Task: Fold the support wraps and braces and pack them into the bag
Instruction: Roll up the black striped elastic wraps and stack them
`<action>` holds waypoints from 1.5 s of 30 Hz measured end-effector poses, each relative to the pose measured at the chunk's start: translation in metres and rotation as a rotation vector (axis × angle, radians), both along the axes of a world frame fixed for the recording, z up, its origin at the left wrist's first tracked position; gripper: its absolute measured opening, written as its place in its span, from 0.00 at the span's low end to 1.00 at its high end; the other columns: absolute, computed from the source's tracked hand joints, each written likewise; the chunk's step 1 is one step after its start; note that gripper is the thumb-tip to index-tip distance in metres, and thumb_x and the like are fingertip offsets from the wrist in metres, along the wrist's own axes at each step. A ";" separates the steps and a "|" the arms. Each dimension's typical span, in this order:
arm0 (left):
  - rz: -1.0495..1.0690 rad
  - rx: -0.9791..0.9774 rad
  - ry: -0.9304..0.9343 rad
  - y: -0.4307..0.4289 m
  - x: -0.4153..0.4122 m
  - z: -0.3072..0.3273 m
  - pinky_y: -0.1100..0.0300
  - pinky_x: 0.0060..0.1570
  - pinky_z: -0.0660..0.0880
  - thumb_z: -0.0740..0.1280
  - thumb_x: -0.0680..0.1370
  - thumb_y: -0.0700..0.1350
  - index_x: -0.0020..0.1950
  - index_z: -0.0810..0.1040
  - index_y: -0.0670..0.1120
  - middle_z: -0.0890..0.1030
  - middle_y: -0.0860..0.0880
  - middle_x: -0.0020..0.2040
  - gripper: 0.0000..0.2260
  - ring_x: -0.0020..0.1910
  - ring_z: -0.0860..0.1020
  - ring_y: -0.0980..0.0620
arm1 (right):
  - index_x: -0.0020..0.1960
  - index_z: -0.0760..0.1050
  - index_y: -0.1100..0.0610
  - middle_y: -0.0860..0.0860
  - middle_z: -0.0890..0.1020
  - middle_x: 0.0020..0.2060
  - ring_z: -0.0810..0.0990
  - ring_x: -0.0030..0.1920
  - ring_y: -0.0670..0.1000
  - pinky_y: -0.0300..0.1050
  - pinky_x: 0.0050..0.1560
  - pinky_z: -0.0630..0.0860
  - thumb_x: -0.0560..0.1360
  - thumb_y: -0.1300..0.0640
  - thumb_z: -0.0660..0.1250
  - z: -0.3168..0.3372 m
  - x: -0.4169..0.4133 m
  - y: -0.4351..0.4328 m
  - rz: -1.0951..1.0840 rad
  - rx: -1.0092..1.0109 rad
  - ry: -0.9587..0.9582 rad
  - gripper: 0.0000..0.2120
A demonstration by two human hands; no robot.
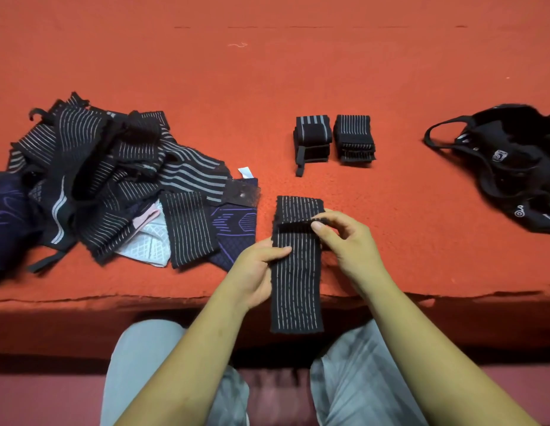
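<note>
At the left of the red-covered desk [267, 87] lies a loose pile of wraps and braces [107, 167]. Most are black with grey stripes, and a white mesh brace [150, 244] and a navy brace with purple lines [233, 229] sit at its near right edge. Just right of the pile, the left hand [255, 272] grips the left edge of a black striped wrap [296, 287], thumb on top and fingers [263, 295] curled under it. The wrap runs straight away from the person: its far end lies on the desk, and its near end hangs past the front edge above the grey-trousered lap [144, 364]. A fold crosses it near the far end. There the right hand [344, 241] pinches the folded band at the wrap's right edge between thumb and forefinger, the other fingers loosely bent. Farther back stand two folded stacks side by side, close but apart: a broad-striped one [312, 139] with a strap trailing toward the person, and a thin-striped one [355, 138]. At the far right, well apart, a black bag [513, 167] with white printed marks lies slumped, its handle loop pointing left.
</note>
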State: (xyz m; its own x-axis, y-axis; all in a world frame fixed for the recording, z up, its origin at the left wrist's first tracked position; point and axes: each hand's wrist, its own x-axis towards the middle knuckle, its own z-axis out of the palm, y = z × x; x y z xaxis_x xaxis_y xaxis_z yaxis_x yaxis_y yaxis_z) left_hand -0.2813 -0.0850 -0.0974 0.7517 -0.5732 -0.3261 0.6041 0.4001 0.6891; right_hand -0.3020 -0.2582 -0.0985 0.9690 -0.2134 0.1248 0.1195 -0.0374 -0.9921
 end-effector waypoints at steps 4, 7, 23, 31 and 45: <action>0.047 -0.046 0.018 0.000 0.001 0.000 0.51 0.48 0.82 0.62 0.75 0.38 0.61 0.78 0.36 0.84 0.39 0.49 0.16 0.44 0.83 0.45 | 0.47 0.83 0.56 0.48 0.83 0.49 0.81 0.53 0.47 0.47 0.57 0.75 0.74 0.62 0.71 0.001 -0.001 -0.005 0.120 -0.132 -0.001 0.04; 0.105 -0.059 0.042 -0.003 0.001 0.000 0.49 0.50 0.79 0.65 0.75 0.45 0.57 0.81 0.38 0.84 0.39 0.48 0.15 0.44 0.83 0.45 | 0.47 0.85 0.46 0.49 0.80 0.58 0.78 0.63 0.49 0.52 0.65 0.74 0.74 0.61 0.73 0.001 -0.003 -0.007 0.115 -0.228 0.050 0.10; -0.053 0.015 -0.180 0.004 -0.012 0.005 0.55 0.45 0.81 0.66 0.73 0.39 0.57 0.78 0.38 0.84 0.42 0.47 0.13 0.42 0.84 0.48 | 0.61 0.71 0.69 0.64 0.83 0.43 0.84 0.39 0.56 0.51 0.42 0.83 0.77 0.61 0.70 0.047 0.014 0.001 -0.012 0.550 0.464 0.17; -0.097 0.070 -0.177 0.012 -0.010 0.008 0.54 0.46 0.81 0.67 0.73 0.39 0.57 0.78 0.37 0.84 0.41 0.48 0.14 0.42 0.84 0.47 | 0.54 0.78 0.71 0.61 0.85 0.43 0.85 0.42 0.53 0.43 0.42 0.83 0.74 0.68 0.70 0.063 0.025 -0.007 0.106 0.517 0.484 0.10; 0.091 0.246 0.130 -0.016 0.006 0.018 0.53 0.45 0.81 0.61 0.83 0.43 0.57 0.79 0.36 0.84 0.40 0.46 0.12 0.40 0.83 0.47 | 0.50 0.79 0.57 0.51 0.83 0.43 0.81 0.45 0.46 0.40 0.46 0.77 0.74 0.70 0.70 0.090 0.020 -0.002 0.005 -0.025 0.013 0.11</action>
State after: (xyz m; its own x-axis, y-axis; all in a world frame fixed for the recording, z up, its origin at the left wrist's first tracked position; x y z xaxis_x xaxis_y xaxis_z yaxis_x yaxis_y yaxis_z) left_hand -0.2755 -0.1006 -0.0790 0.7395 -0.3970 -0.5437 0.6627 0.2872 0.6917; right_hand -0.2816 -0.2599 -0.0090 0.9715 -0.2057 0.1177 0.1072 -0.0616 -0.9923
